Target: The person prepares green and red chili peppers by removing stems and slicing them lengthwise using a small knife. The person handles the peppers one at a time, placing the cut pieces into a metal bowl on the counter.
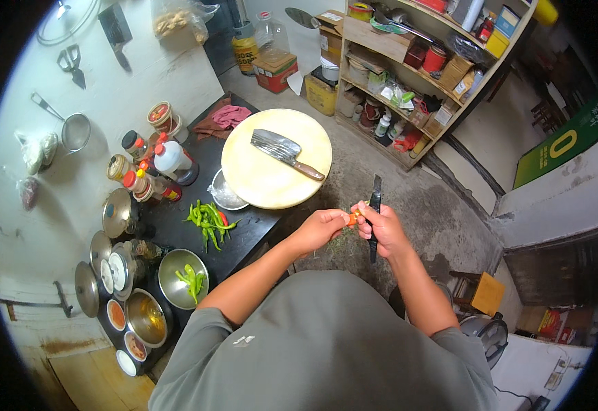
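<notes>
My left hand (320,229) pinches a small orange-red pepper (353,218) by one end, just past the near edge of the worktop. Around the dark handle of a small knife (376,187) my right hand (387,232) is closed; its thumb and fingertips meet the pepper's other end. A round pale cutting board (247,174) lies ahead of my hands, and a cleaver (278,147) with a wooden handle rests on it. Left of the board is a pile of green chili peppers (205,218) with a red one among them. More green peppers (192,281) are in a steel bowl (168,264).
Sauce bottles (173,159) and jars crowd the wall side of the black worktop (258,234). A bowl with plastic wrap (225,192) touches the board. Lidded pots and a pan of yellow liquid (150,316) stand at left. Shelving (402,92) rises beyond; a wooden stool (486,294) is at right.
</notes>
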`<state>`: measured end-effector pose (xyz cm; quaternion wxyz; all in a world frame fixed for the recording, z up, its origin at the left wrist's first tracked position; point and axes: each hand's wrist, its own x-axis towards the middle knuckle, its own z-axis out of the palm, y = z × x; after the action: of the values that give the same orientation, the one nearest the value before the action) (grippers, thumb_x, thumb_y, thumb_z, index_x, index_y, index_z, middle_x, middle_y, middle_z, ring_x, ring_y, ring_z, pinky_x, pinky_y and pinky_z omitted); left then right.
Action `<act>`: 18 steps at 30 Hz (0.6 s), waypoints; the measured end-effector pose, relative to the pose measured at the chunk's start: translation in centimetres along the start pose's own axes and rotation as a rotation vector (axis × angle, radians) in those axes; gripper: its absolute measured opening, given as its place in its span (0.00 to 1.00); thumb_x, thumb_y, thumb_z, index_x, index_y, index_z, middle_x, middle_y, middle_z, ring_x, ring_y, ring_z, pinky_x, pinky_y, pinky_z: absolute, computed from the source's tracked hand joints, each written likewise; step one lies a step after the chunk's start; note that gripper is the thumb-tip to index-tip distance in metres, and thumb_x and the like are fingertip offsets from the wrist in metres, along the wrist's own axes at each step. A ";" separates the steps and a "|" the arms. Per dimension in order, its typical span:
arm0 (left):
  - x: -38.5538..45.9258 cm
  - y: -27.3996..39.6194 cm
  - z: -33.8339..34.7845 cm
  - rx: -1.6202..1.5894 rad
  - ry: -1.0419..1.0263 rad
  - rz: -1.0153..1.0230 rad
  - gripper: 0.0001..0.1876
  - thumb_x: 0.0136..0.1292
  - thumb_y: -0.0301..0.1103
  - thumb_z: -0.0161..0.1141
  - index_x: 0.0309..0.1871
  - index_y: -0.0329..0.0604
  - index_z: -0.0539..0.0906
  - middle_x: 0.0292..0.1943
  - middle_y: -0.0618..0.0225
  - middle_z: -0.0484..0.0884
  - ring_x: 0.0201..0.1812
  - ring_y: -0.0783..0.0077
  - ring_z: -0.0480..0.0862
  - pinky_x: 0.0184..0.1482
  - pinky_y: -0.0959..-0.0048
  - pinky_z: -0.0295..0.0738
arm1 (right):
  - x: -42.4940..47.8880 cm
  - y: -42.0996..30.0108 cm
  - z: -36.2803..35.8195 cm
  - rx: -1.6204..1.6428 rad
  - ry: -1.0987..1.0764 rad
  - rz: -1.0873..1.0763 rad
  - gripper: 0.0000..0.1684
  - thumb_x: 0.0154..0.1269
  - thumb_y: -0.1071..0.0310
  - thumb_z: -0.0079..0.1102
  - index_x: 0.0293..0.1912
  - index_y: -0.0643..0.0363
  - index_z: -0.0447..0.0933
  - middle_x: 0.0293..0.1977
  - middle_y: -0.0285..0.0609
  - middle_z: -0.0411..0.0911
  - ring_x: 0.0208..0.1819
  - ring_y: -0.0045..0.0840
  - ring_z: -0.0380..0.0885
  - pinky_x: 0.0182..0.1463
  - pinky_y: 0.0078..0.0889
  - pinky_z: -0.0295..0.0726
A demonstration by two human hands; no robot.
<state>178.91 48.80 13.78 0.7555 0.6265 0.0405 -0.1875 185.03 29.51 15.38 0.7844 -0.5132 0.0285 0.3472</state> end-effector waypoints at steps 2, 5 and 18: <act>0.4 -2.3 -1.4 0.264 0.152 0.116 0.14 0.80 0.41 0.54 0.46 0.41 0.85 0.28 0.79 0.76 0.29 0.84 0.71 0.35 0.78 0.68 | 0.7 0.7 0.0 -0.112 0.104 -0.067 0.14 0.79 0.61 0.62 0.45 0.63 0.81 0.26 0.30 0.73 0.22 0.11 0.66 0.23 0.18 0.66; -0.3 -3.2 -3.7 0.333 0.204 0.023 0.16 0.82 0.42 0.51 0.50 0.41 0.84 0.34 0.76 0.82 0.30 0.83 0.73 0.37 0.79 0.71 | 1.5 -0.4 -1.3 -0.341 0.239 -0.213 0.15 0.75 0.60 0.66 0.46 0.64 0.81 0.28 0.31 0.78 0.22 0.11 0.69 0.23 0.19 0.67; -1.1 -1.1 -2.4 -0.352 0.213 0.025 0.15 0.81 0.39 0.57 0.62 0.41 0.83 0.42 0.77 0.83 0.41 0.85 0.79 0.44 0.78 0.78 | -2.3 0.2 1.8 -0.575 0.032 -0.045 0.23 0.84 0.59 0.45 0.70 0.60 0.69 0.41 0.46 0.85 0.30 0.24 0.86 0.33 0.30 0.86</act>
<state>177.93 51.25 12.55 0.8469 0.5017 0.1444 -0.1011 182.62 29.84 16.95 0.6138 -0.7204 -0.0700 0.3152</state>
